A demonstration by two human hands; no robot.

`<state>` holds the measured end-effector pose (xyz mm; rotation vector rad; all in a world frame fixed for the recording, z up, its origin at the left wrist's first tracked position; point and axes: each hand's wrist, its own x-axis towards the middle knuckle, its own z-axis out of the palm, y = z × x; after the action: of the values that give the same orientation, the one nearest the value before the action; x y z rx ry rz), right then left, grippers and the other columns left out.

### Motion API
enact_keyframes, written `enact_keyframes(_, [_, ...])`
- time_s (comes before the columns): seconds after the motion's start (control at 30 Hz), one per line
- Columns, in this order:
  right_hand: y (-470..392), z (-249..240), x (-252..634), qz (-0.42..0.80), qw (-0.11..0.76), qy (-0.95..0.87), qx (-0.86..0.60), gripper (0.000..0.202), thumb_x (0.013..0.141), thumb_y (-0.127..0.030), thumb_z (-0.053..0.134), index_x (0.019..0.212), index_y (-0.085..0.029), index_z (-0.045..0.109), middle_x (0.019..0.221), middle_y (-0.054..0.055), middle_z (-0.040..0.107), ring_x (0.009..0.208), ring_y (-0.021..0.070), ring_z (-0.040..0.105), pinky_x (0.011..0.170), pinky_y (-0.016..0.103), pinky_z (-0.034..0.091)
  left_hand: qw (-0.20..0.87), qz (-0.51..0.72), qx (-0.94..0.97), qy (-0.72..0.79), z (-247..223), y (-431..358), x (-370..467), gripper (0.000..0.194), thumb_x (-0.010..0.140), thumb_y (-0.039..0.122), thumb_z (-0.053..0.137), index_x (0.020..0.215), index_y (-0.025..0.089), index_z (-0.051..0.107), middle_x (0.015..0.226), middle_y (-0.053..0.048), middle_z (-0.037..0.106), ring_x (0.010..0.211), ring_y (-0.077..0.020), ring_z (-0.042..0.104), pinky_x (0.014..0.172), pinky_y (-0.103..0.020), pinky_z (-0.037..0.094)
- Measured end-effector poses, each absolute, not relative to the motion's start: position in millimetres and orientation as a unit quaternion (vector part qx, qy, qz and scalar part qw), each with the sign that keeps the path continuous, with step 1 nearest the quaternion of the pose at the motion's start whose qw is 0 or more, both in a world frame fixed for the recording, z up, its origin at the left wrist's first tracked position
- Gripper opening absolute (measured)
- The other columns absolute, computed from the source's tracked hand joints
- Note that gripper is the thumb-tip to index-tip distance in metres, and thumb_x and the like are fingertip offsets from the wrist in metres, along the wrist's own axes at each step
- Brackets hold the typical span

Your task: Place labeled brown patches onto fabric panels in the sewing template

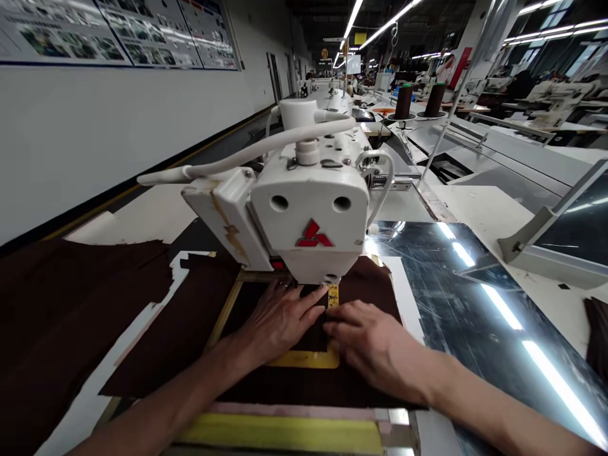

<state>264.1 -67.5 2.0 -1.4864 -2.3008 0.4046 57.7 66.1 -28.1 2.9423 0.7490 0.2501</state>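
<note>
Under the head of a white sewing machine (311, 218) lies dark brown fabric (285, 387), with a yellow rectangular frame (304, 360) on it. My left hand (280, 313) rests flat inside the frame, fingers apart and pointing towards the machine; some fingertips disappear beneath the head. At the frame's right side, which carries dark handwritten marks, is my right hand (363, 339). Its fingers are slightly bent and lie against the fabric and the frame edge, with no held object visible. The two hands almost meet. The needle is hidden behind the machine head.
More brown fabric (71, 316) spreads out at the left, beside a white jagged-edged strip (137, 329). A shiny dark panel (441, 297) covers the table at right. Two brown thread cones (403, 102) stand behind, near a slanted metal pole (446, 126). A yellow strip (285, 432) runs along the front.
</note>
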Motion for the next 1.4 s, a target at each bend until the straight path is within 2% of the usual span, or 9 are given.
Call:
enact_keyframes(0.1, [-69, 16, 273, 0.18, 0.208, -0.783, -0.558, 0.032, 0.105, -0.019, 0.037, 0.124, -0.018, 0.064, 0.107, 0.008, 0.061, 0.094, 0.0181, 0.058, 0.081, 0.03, 0.052, 0.057, 0.06, 0.961, 0.263, -25, 63, 59, 0.047, 0.104, 0.043, 0.049, 0.149, 0.031, 0.049, 0.147, -0.009, 0.055, 0.136, -0.0366, 0.047, 0.114, -0.061, 0.03])
enact_keyframes(0.2, [-75, 14, 260, 0.144, 0.17, -0.797, -0.561, 0.025, 0.104, -0.021, 0.044, 0.117, -0.018, 0.066, 0.092, 0.006, 0.055, 0.081, 0.0186, 0.052, 0.072, 0.032, 0.047, 0.072, 0.052, 0.96, 0.265, -23, 61, 60, 0.051, 0.102, 0.046, 0.052, 0.151, 0.032, 0.048, 0.151, -0.008, 0.051, 0.138, -0.0383, 0.044, 0.112, -0.062, 0.033])
enact_keyframes(0.37, [-86, -9, 231, 0.038, 0.091, -0.815, -0.571, 0.021, 0.102, -0.034, 0.055, 0.116, -0.022, 0.064, 0.093, 0.005, 0.055, 0.082, 0.0229, 0.049, 0.071, 0.039, 0.039, 0.087, 0.083, 0.964, 0.238, -21, 63, 51, 0.054, 0.098, 0.042, 0.059, 0.15, 0.031, 0.049, 0.153, -0.007, 0.05, 0.139, -0.0358, 0.045, 0.113, -0.056, 0.036])
enact_keyframes(0.5, [-89, -15, 226, 0.003, 0.103, -0.807, -0.582, 0.02, 0.1, -0.031, 0.059, 0.117, -0.022, 0.061, 0.092, 0.004, 0.056, 0.08, 0.0221, 0.049, 0.069, 0.037, 0.034, 0.12, 0.072, 0.974, 0.177, -22, 70, 31, 0.055, 0.092, 0.044, 0.07, 0.143, 0.031, 0.057, 0.157, -0.005, 0.045, 0.141, -0.035, 0.044, 0.116, -0.05, 0.037])
enact_keyframes(0.7, [-86, -15, 222, 0.005, 0.136, -0.807, -0.575, 0.006, 0.098, -0.028, 0.062, 0.101, -0.023, 0.06, 0.084, 0.001, 0.057, 0.075, 0.02, 0.049, 0.068, 0.036, 0.029, 0.109, 0.044, 0.978, 0.174, -23, 74, 31, 0.059, 0.089, 0.047, 0.072, 0.144, 0.038, 0.055, 0.159, -0.003, 0.043, 0.138, -0.0388, 0.047, 0.113, -0.06, 0.038])
enact_keyframes(0.83, [-84, -21, 219, -0.027, 0.152, -0.795, -0.587, 0.017, 0.093, -0.034, 0.069, 0.089, -0.023, 0.057, 0.079, 0.0, 0.059, 0.073, 0.0206, 0.049, 0.066, 0.037, 0.026, 0.092, 0.066, 0.979, 0.169, -18, 71, 35, 0.059, 0.087, 0.042, 0.075, 0.143, 0.034, 0.056, 0.158, -0.004, 0.044, 0.136, -0.0386, 0.048, 0.111, -0.058, 0.04])
enact_keyframes(0.93, [-85, -24, 217, -0.04, 0.166, -0.79, -0.589, 0.021, 0.089, -0.037, 0.074, 0.089, -0.024, 0.058, 0.076, -0.002, 0.059, 0.07, 0.0207, 0.05, 0.065, 0.037, 0.025, 0.093, 0.086, 0.983, 0.13, -14, 71, 33, 0.05, 0.091, 0.036, 0.072, 0.139, 0.03, 0.06, 0.154, -0.004, 0.049, 0.136, -0.034, 0.049, 0.113, -0.052, 0.038])
enact_keyframes(1.03, [-85, -28, 216, -0.067, 0.179, -0.789, -0.584, 0.025, 0.085, -0.04, 0.077, 0.09, -0.024, 0.058, 0.07, -0.003, 0.058, 0.065, 0.0202, 0.049, 0.063, 0.037, 0.024, 0.096, 0.074, 0.988, 0.098, -14, 73, 31, 0.042, 0.095, 0.035, 0.068, 0.136, 0.032, 0.061, 0.15, 0.0, 0.054, 0.139, -0.0294, 0.047, 0.113, -0.049, 0.036])
enact_keyframes(1.4, [-82, -31, 215, -0.088, 0.192, -0.784, -0.584, 0.026, 0.084, -0.038, 0.077, 0.085, -0.025, 0.055, 0.062, -0.004, 0.058, 0.057, 0.0193, 0.048, 0.062, 0.037, 0.023, 0.095, 0.043, 0.989, 0.106, -18, 79, 31, 0.042, 0.099, 0.049, 0.06, 0.138, 0.035, 0.059, 0.152, 0.001, 0.052, 0.139, -0.0315, 0.047, 0.11, -0.053, 0.034])
